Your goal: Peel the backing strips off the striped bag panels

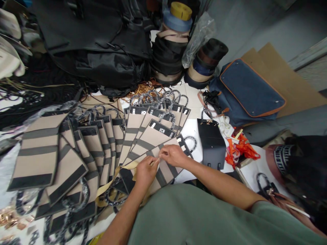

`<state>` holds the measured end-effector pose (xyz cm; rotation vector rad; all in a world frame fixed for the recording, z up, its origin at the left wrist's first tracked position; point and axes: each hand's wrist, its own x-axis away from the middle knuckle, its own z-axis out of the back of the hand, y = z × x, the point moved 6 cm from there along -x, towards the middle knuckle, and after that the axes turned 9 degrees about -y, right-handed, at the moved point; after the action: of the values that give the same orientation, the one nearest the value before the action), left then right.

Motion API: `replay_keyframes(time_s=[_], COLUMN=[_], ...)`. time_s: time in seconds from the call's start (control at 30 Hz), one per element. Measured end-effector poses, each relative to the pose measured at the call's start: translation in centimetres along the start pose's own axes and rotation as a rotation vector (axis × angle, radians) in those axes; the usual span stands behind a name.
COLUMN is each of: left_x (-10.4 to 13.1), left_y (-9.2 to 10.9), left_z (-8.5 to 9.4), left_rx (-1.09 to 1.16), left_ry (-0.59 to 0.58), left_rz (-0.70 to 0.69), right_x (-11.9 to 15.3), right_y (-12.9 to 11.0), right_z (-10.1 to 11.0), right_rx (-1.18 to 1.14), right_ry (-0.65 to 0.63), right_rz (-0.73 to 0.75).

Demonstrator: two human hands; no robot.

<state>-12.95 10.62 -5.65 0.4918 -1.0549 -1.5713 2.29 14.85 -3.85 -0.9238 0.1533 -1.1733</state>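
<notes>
My left hand is closed in a pinch, with a yellow tape running from it down to the left. Close beside it, my right hand pinches with thumb and index finger; what lies between them is too small to make out. Both hands are over a beige and dark striped bag panel near my body. Similar panels with wrapped ring handles fan out behind it. More striped panels overlap on the left, some with their handles toward me.
A small black bag stands right of the panels, beside orange plastic scraps. Rolls of strap are stacked at the back. A large black bag is at the back left, a blue bag at the right.
</notes>
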Motion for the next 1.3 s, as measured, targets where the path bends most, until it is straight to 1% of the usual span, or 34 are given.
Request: replay_keyframes(time_s=[0.07,0.13,0.17,0.23,0.3,0.37,0.5,0.57,0.63,0.7,0.77,0.8,0.83,0.87,0.9,0.97,1.0,1.03,1.07,1.13,1.2,1.3], left_x=[0.0,-0.1,-0.1,-0.3,-0.5,-0.6,-0.6,-0.5,-0.3,0.0,0.3,0.5,0.8,1.0,1.3,1.8,2.0,2.2,2.4,2.9,3.4,4.1], left_y=[-0.2,-0.8,-1.1,-1.8,-2.2,-2.4,-2.9,-3.1,-3.2,-3.1,-2.9,-2.7,-2.6,-2.6,-2.6,-2.7,-2.8,-3.0,-3.1,-3.5,-3.7,-3.6], left_z=[-0.1,0.0,0.1,0.2,0.2,0.2,0.0,-0.1,-0.2,-0.1,0.1,0.2,0.3,0.3,0.4,0.3,0.3,0.3,0.3,0.3,0.0,-0.4], left_rx=[0.025,0.083,0.118,0.174,0.206,0.233,0.284,0.296,0.314,0.354,0.422,0.461,0.5,0.536,0.571,0.636,0.667,0.695,0.722,0.774,0.833,0.895], left_ry=[0.002,0.006,0.004,-0.013,-0.043,-0.06,-0.078,-0.083,-0.076,-0.058,-0.027,-0.007,0.011,0.029,0.045,0.068,0.08,0.088,0.088,0.058,-0.015,-0.112], left_rz=[0.014,0.079,0.124,0.202,0.239,0.245,0.235,0.252,0.274,0.29,0.3,0.307,0.319,0.336,0.356,0.39,0.398,0.399,0.395,0.381,0.375,0.355], right_x=[-0.2,-0.5,-0.7,-1.3,-1.9,-2.3,-2.5,-2.2,-2.0,-2.0,-1.6,-1.3,-0.9,-0.7,-0.7,-0.3,0.0,0.3,0.6,0.8,0.7,0.6], right_y=[2.8,5.8,7.2,9.1,10.3,10.8,11.0,11.3,11.7,12.0,11.6,11.1,10.2,8.9,7.3,3.7,2.1,0.9,0.0,-0.9,-1.2,-1.1], right_z=[1.1,2.4,2.8,3.2,3.0,2.5,1.0,0.8,1.0,1.5,2.4,2.8,3.0,2.7,2.0,-0.6,-2.0,-3.2,-4.0,-5.0,-5.2,-4.8], right_rx=[-0.196,-0.369,-0.43,-0.483,-0.481,-0.448,-0.322,-0.278,-0.272,-0.303,-0.347,-0.374,-0.406,-0.446,-0.493,-0.588,-0.628,-0.661,-0.688,-0.724,-0.736,-0.697], right_ry=[0.17,0.349,0.411,0.488,0.524,0.542,0.553,0.604,0.648,0.654,0.673,0.689,0.681,0.618,0.499,0.181,0.05,-0.034,-0.071,-0.097,-0.126,-0.137], right_rz=[-0.112,-0.205,-0.232,-0.255,-0.269,-0.297,-0.375,-0.422,-0.457,-0.471,-0.454,-0.432,-0.389,-0.321,-0.237,-0.083,-0.041,-0.025,-0.028,-0.037,-0.031,-0.031])
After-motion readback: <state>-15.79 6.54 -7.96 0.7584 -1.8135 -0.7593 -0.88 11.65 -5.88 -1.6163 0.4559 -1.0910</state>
